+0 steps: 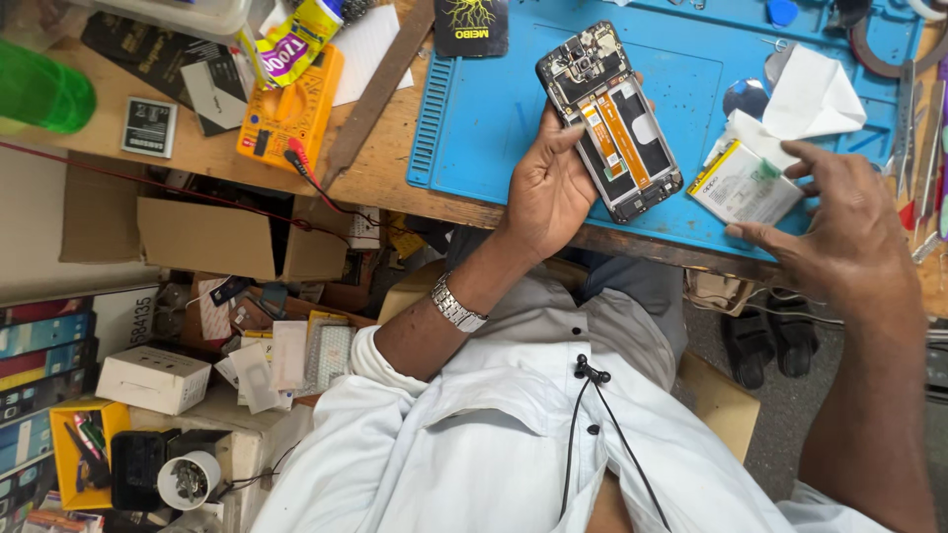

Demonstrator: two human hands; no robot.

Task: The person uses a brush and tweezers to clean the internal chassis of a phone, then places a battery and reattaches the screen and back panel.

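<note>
While the head camera looks down over a white shirt, the left hand (548, 192) is clamped on an opened phone (609, 120), its back cover off and its inner frame and orange strips showing. The thumb lies along the phone's left edge and the fingers reach round behind it, so the phone is held tilted above the blue mat (494, 128) at the near edge of the wooden surface (385, 163). A metal watch (456, 306) sits on that wrist.

The right hand (839, 232) is spread with its fingers apart, and its fingertips touch a flat white battery (743, 186) lying on the mat just right of the phone. A folded white paper (815, 94) rests behind the battery, touching it. Thin metal tools (913, 123) lie on the far right of the surface.

On the left part of the surface sits a yellow meter (291, 109), its red lead (311, 178) trailing over the edge, with a small grey battery (150, 126) near it and a green bottle (39, 91) at the far left. Below the surface are cardboard boxes (207, 237) and a white box (153, 378).
</note>
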